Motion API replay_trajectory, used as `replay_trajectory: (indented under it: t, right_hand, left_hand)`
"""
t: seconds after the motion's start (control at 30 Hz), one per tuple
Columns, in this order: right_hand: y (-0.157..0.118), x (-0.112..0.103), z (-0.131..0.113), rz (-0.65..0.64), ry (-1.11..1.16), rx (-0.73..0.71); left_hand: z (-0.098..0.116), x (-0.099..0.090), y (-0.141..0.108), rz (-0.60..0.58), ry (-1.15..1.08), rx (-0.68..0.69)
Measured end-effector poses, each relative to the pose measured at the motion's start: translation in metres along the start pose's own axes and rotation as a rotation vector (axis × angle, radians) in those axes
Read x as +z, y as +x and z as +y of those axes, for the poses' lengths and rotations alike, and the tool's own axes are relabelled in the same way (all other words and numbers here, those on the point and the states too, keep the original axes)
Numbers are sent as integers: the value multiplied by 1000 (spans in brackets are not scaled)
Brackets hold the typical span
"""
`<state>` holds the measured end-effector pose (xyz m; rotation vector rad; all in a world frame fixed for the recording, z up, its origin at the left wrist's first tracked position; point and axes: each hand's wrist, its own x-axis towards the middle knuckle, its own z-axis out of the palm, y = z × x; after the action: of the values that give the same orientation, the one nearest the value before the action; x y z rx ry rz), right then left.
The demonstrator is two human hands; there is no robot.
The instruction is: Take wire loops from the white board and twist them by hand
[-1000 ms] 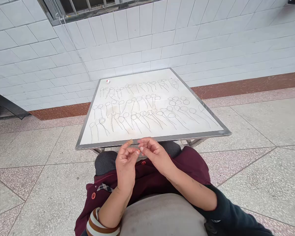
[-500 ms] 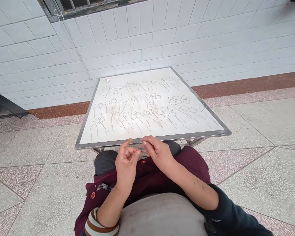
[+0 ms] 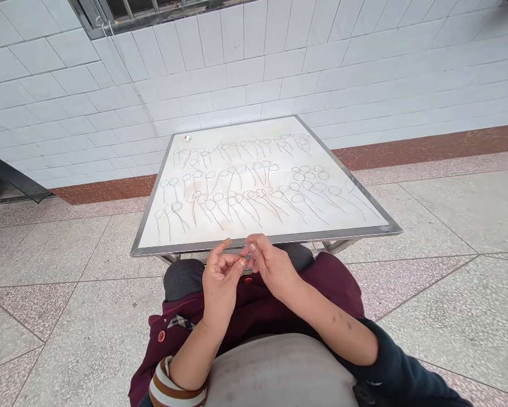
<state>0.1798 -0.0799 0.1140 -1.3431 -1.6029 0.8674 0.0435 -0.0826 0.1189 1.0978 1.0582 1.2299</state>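
My left hand (image 3: 223, 272) is in front of the table's near edge, thumb and index finger pinched together on a thin wire that barely shows. One of its fingers, with a tan wrapping (image 3: 227, 242) on the tip, sticks up. My right hand (image 3: 270, 263) meets it from the right, its fingertips closed on the same wire beside the left fingertips. Most of the wire is hidden by the fingers. Beyond the hands, many thin dark wire loops (image 3: 298, 198) with long tails lie in rough rows on the white tabletop (image 3: 186, 234).
A grey metal rim (image 3: 262, 240) edges the table, which stands near a white tiled wall (image 3: 245, 73). At its far left corner lies a small white and red item (image 3: 187, 138). Below the hands, a maroon garment (image 3: 334, 288) covers my lap. Speckled floor (image 3: 105, 316) lies on both sides.
My right fingertips have come closer to the left ones and curled in, narrowing the gap between the hands. The view has shifted slightly.
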Motion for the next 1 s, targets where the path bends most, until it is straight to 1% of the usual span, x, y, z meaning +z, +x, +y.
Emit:
replay_trajectory:
  t: [0.1, 0.3, 0.4, 0.5, 0.57, 0.67, 0.73, 0.83, 0.9, 1.0]
  right_hand:
    - [0, 1, -1, -18, 11, -1]
    - [1, 1, -2, -9, -33, -11]
    - [3, 0, -2, 81, -97, -64]
    - [5, -4, -4, 159, -156, -104]
    - [5, -7, -6, 136, -143, -81]
    - [6, -11, -11, 49, -83, -12]
    - [6, -13, -13, 2, -23, 37]
    - [6, -14, -16, -35, 56, 106]
    - [5, -14, -16, -50, 59, 122]
    - [5, -13, -15, -58, -12, 107]
  left_hand:
    - [0, 1, 0, 31, -78, -11]
    - [-1, 3, -1, 84, -123, -8]
    - [0, 3, -1, 122, -100, 15]
    - [3, 1, -1, 142, -12, 57]
    - [5, 0, -2, 147, 68, 92]
    - [7, -1, -4, 157, 187, 148]
    - [8, -1, -5, 167, 241, 188]
    - [8, -2, -6, 179, 294, 232]
    - [7, -3, -6, 173, 314, 246]
    - [5, -3, -6, 149, 314, 244]
